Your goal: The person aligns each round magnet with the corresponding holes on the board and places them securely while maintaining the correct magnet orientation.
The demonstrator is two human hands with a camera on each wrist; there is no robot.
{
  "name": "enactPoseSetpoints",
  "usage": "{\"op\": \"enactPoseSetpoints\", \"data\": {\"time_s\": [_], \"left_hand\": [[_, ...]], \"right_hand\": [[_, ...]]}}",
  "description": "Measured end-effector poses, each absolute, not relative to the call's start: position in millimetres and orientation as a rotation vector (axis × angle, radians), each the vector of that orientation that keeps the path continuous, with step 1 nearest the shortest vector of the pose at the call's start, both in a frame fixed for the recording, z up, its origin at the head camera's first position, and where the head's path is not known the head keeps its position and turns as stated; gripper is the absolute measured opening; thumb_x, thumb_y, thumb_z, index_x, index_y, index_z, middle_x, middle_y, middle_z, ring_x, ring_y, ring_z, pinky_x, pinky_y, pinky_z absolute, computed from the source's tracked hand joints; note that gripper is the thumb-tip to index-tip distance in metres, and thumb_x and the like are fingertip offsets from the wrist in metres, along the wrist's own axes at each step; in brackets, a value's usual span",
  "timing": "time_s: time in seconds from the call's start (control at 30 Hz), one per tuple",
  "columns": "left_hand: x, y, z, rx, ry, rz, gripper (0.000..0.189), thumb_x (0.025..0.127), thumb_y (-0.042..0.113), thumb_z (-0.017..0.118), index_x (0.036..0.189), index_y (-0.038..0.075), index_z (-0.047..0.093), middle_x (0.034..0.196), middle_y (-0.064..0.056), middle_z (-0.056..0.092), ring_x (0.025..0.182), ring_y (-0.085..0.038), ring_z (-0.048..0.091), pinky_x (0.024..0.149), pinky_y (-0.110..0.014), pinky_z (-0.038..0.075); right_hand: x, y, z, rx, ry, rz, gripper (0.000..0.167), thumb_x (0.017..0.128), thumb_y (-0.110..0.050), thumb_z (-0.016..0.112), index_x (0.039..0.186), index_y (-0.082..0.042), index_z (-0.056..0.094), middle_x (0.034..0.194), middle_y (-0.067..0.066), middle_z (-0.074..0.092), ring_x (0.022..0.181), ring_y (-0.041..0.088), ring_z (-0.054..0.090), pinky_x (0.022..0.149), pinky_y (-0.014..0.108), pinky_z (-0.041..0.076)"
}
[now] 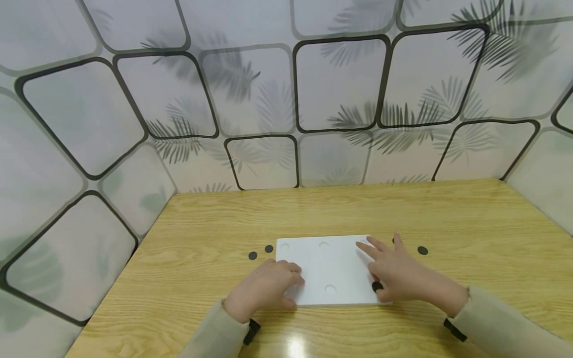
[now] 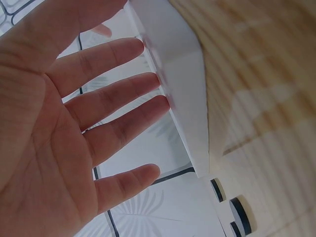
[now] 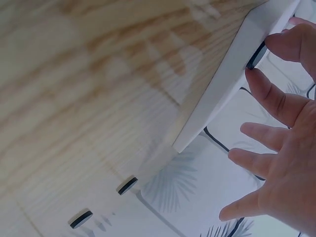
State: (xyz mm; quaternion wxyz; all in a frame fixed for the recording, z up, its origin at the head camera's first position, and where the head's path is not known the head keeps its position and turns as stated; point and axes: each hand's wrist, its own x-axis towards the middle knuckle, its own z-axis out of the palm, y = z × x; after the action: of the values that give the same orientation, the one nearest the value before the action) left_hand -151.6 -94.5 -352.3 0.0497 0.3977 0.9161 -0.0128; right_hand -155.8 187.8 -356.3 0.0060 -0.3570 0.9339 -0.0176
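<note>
A white board [image 1: 333, 271] with shallow round recesses lies flat on the table. My right hand [image 1: 398, 271] is over the board's right end, pinching a small black disc [image 1: 377, 286] between thumb and index finger. In the right wrist view the disc [image 3: 256, 55] is at the board's face, and the other fingers are spread. My left hand [image 1: 270, 283] rests on the board's left edge. The left wrist view shows its fingers [image 2: 116, 84] fairly straight, with several fingertips against the board's side [image 2: 180, 69].
Two black discs [image 1: 252, 255] lie on the wooden table [image 1: 215, 223] left of the board. On the right lies another disc [image 1: 423, 250], and one more is partly hidden behind the right hand. Patterned fabric walls [image 1: 259, 99] enclose the table's back and sides.
</note>
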Motion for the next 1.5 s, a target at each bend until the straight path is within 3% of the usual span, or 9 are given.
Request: {"op": "enactPoseSetpoints", "data": {"time_s": [1.5], "left_hand": [[-153.5, -95.0, -355.4, 1.227, 2.803, -0.040, 0.039, 0.066, 0.035, 0.074, 0.102, 0.021, 0.067, 0.112, 0.004, 0.057, 0.099, -0.012, 0.053, 0.077, -0.032, 0.041]], "right_hand": [[-150.1, 187.9, -353.5, -1.156, 2.942, -0.010, 0.029, 0.059, -0.016, 0.072, 0.052, -0.023, 0.045, 0.128, 0.020, 0.042, 0.120, 0.041, 0.032, 0.079, 0.076, 0.006]]}}
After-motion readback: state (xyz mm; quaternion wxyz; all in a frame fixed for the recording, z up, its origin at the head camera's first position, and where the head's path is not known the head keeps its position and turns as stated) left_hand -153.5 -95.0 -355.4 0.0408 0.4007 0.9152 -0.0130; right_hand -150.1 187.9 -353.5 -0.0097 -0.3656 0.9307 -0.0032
